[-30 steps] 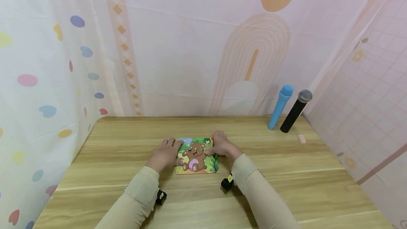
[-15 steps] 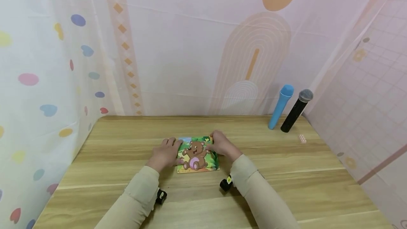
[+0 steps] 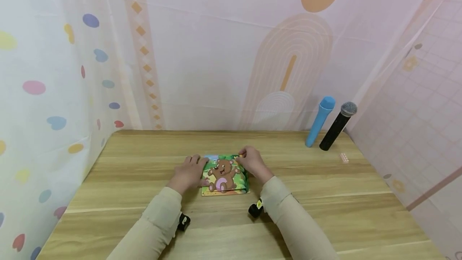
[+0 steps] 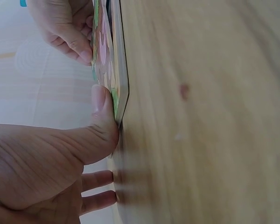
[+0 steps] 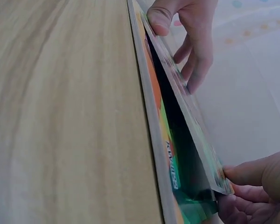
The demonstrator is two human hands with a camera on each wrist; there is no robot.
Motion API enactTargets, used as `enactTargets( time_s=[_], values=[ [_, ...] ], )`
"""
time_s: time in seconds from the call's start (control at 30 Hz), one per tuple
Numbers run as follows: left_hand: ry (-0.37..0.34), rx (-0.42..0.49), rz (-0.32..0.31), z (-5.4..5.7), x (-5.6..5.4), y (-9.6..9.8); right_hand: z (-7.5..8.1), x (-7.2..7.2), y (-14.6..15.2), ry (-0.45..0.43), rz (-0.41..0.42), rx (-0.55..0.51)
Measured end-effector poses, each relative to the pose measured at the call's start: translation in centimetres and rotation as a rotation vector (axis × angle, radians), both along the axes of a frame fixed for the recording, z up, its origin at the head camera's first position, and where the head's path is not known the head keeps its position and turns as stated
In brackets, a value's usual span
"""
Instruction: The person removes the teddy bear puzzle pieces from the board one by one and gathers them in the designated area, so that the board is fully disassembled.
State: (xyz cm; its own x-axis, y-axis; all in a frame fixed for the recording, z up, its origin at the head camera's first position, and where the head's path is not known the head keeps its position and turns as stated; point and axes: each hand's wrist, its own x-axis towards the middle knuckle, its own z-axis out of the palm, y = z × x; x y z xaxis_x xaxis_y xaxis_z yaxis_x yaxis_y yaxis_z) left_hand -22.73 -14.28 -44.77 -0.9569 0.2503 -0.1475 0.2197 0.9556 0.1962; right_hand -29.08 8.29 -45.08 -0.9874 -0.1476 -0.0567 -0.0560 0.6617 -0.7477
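Note:
A square bear picture puzzle (image 3: 221, 175) lies on the wooden table between both hands. Its upper picture layer (image 5: 189, 116) is tilted up from the base board (image 5: 151, 105), with a dark gap widening toward the right side. My right hand (image 3: 254, 163) pinches the far right corner of that layer between thumb and fingers, as the right wrist view shows. My left hand (image 3: 188, 173) rests at the left edge, its thumb (image 4: 100, 105) on the puzzle's edge and other fingers (image 4: 99, 201) reaching down to the table.
A blue microphone (image 3: 319, 123) and a black microphone (image 3: 337, 127) stand at the back right of the table (image 3: 151, 143). A small pink dotted patch (image 3: 344, 158) lies near them. Patterned curtains (image 3: 202, 71) hang behind and at the sides.
The right hand has raised the puzzle's picture layer along its right and near edges, opening a gap above the base board. The left hand stays in place at the left edge.

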Motion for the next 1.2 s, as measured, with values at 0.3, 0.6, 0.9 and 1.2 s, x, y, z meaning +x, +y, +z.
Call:
enactTargets(
  time_s=[0.3, 0.6, 0.9, 1.2],
  values=[
    [-0.024, -0.007, -0.02, 0.7, -0.1, 0.4, 0.0, -0.1, 0.0, -0.007, -0.05, -0.062],
    [-0.07, -0.005, 0.013, 0.9, -0.3, 1.0, 0.0, -0.2, -0.4, -0.015, -0.058, -0.072],
    [-0.102, 0.047, -0.001, 0.7, -0.2, 1.1, -1.0, -0.6, -0.2, -0.064, -0.078, -0.216],
    [-0.096, 0.034, -0.025, 0.6, 0.1, 1.0, -0.7, -0.4, -0.1, -0.175, -0.126, -0.32]
  ],
)
